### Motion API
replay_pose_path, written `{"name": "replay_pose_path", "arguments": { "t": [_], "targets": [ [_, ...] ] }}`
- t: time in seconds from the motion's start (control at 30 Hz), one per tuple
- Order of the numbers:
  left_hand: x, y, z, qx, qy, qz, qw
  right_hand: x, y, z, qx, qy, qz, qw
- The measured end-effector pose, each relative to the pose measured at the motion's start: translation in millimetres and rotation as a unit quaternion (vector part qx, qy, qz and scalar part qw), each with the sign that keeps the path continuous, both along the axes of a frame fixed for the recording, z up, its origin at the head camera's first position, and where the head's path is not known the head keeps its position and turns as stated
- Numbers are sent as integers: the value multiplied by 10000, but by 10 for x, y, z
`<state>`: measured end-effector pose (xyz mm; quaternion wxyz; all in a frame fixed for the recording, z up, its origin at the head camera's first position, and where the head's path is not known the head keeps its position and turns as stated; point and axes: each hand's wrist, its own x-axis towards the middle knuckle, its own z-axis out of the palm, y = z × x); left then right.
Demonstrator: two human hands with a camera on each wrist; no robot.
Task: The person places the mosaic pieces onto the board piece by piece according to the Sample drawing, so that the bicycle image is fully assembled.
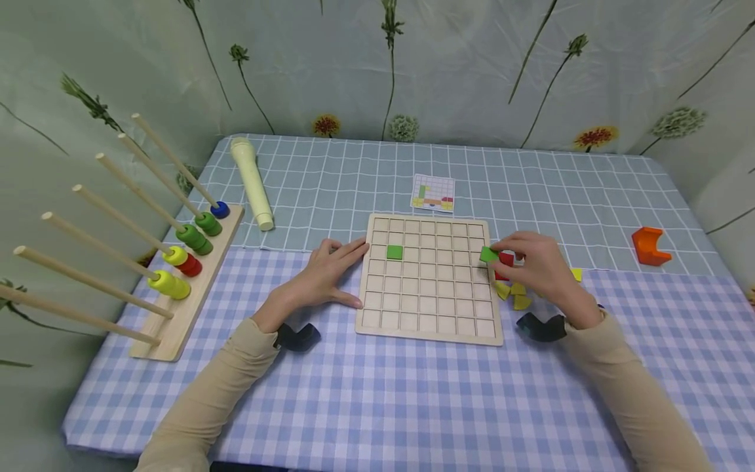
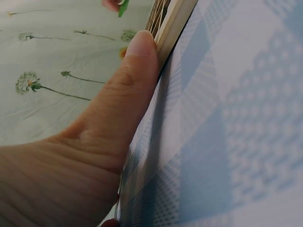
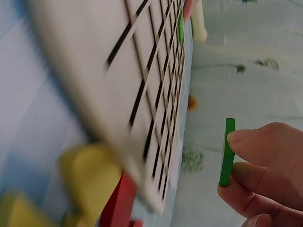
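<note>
A wooden grid board lies on the table with one green square tile in a cell of its upper left part. My left hand rests at the board's left edge, fingers extended, and in the left wrist view the thumb touches the side of the board. Between thumb and fingers my right hand pinches a second green tile, held above the board's right edge. Red pieces and several yellow pieces lie beside the board beneath that hand, partly hidden by it.
A printed pattern card lies behind the board. On the left stands a wooden peg rack with coloured beads, its tall pegs leaning left in view. A pale yellow tube lies near it. An orange curved block stands far right.
</note>
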<state>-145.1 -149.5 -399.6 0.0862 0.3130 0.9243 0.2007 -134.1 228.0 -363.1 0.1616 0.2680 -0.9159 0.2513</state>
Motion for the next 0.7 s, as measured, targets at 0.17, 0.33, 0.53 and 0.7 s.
{"name": "replay_pose_path", "arguments": {
  "t": [0.17,0.33,0.53,0.7],
  "targets": [
    [-4,-1,-2,-8,0,7,10000,-13,-167,29,44,-204,91,9997],
    [-15,12,-1,-8,-9,0,10000,-43,-301,21,58,-195,249,9995],
    [-20,9,13,-4,-81,23,10000,-79,-480,-3,116,-246,480,9985],
    [-23,-10,8,109,-182,15,9998,-98,-644,-11,189,-593,581,9964]
  ]
}}
